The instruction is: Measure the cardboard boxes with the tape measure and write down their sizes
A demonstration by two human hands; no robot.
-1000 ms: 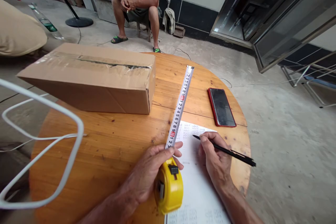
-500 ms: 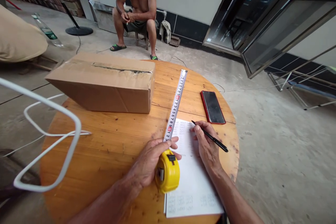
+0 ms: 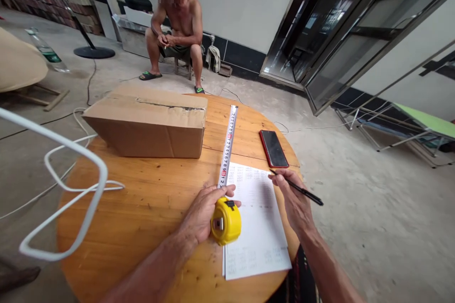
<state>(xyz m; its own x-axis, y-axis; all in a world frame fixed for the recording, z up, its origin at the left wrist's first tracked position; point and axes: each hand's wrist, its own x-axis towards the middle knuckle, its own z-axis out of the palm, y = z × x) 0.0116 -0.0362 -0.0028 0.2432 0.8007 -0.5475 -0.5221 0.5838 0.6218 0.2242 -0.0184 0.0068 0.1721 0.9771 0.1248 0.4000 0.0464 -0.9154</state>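
My left hand (image 3: 204, 210) is closed around a yellow tape measure (image 3: 227, 225), thumb by the mouth of its case. The white blade (image 3: 226, 144) runs out away from me over the wooden table, to the right of a cardboard box (image 3: 156, 125). In my right hand (image 3: 293, 199) a black pen (image 3: 302, 189) is pinched, its tip near the upper right corner of the written paper sheets (image 3: 256, 232). Handwritten figures show at the top and bottom of the paper. A phone in a red case (image 3: 273, 148) lies just beyond my right hand.
The round wooden table (image 3: 142, 218) carries these things. A white bent tube frame (image 3: 101, 170) juts in at the left. Across the floor a person (image 3: 179, 23) sits on a stool. A glass door (image 3: 359, 42) and a green-topped folding table (image 3: 426, 118) are at the right.
My right hand with the pen has moved right, from over the writing to the paper's edge. The view has shifted somewhat. My left hand keeps its hold on the tape measure.
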